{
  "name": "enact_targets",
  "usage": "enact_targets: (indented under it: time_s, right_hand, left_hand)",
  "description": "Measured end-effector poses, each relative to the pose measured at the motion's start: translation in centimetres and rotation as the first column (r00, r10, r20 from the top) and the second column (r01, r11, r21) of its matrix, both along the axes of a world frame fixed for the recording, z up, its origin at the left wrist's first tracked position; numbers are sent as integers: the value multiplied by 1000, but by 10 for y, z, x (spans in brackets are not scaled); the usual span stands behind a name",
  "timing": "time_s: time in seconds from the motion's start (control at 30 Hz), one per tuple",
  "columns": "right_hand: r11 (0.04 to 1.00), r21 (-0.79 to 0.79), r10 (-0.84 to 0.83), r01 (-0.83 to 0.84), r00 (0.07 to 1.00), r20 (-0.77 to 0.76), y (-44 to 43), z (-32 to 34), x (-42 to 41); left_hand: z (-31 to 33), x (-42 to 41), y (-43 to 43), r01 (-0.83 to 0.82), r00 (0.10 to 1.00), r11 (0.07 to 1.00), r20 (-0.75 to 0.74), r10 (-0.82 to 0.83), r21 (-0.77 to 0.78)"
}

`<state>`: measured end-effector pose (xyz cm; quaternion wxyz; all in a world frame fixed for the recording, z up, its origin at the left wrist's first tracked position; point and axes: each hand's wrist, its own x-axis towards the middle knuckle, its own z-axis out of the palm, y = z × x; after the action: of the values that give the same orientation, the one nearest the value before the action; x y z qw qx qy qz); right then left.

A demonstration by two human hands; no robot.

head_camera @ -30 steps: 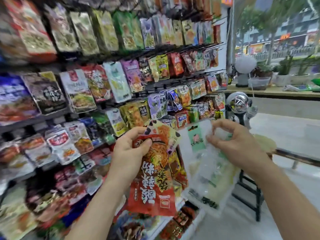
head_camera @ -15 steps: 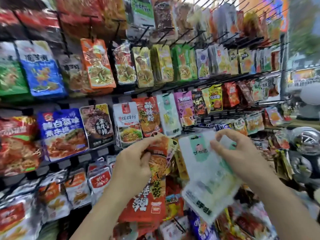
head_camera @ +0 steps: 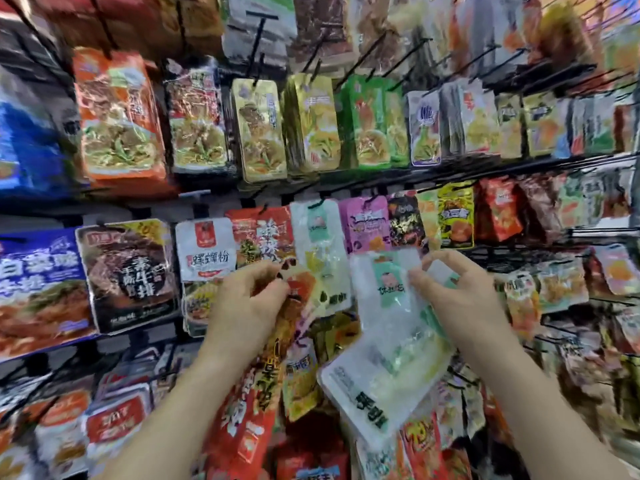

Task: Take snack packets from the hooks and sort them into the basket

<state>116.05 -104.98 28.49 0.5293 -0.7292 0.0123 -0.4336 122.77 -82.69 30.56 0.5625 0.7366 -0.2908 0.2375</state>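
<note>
1. Red-orange snack packet [head_camera: 249,420]: hangs below the left hand [head_camera: 249,303], top edge pinched in its curled fingers [head_camera: 273,289].
2. White translucent packet [head_camera: 384,375], green label: tilted, top pinched by the right hand [head_camera: 464,303], just right of item 1.
3. Matching white hanging packet [head_camera: 320,247]: above and between both sets of fingers.
4. Black hooks [head_camera: 258,32] with blurred packet rows: behind and around the fingers.

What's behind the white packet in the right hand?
Hanging snack packets peek out around the white packet the right hand pinches. Those directly behind it are covered.
</note>
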Motion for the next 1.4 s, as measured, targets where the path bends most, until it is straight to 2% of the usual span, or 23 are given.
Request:
enact_targets:
  time_s: [0.07,0.1,0.2,0.33,0.47,0.57,0.63,0.77,1.03,1.2,1.4]
  right_hand:
    - [999,-24,33,-33,999,-2,-18,2,18]
    - [998,-33,51,-51,999,9,-26,2,27]
    - [988,-45,151,-148,986,66,-45,-1,51]
    - [951,-59,308,-304,949,65,-48,0,73]
    - [921,-92,386,-378,918,96,-39,1,88]
    - [853,-151,511,-500,858,44,-34,10,92]
    - [844,-246,497,-476,867,26,-33,21,99]
    - [852,-270,475,-448,879,43,-34,47,115]
    - [838,-321,470,-441,883,13,-30,69,137]
    - [822,-384,435,-420,899,-52,-30,67,150]
    - [761,-502,389,-411,908,-154,-38,59,156]
  left_hand:
    - [2,9,-24,-135,985,989,116,127,60]
    - [2,12,-34,-165,980,982,125,153,89]
    - [6,16,-55,-162,985,968,95,146,190]
    - [6,18,-72,-95,995,952,12,96,290]
    - [4,20,-71,-99,993,971,-36,109,219]
    - [16,26,-66,-165,983,975,-51,174,149]
    - [25,35,-66,-203,978,974,-24,206,99]
    - [44,55,-71,-241,970,970,8,242,-32]
    - [56,76,-79,-273,954,959,109,281,-82]
    - [51,85,-77,-310,943,949,148,299,54]
    - [41,84,-63,-185,981,952,-12,194,243]
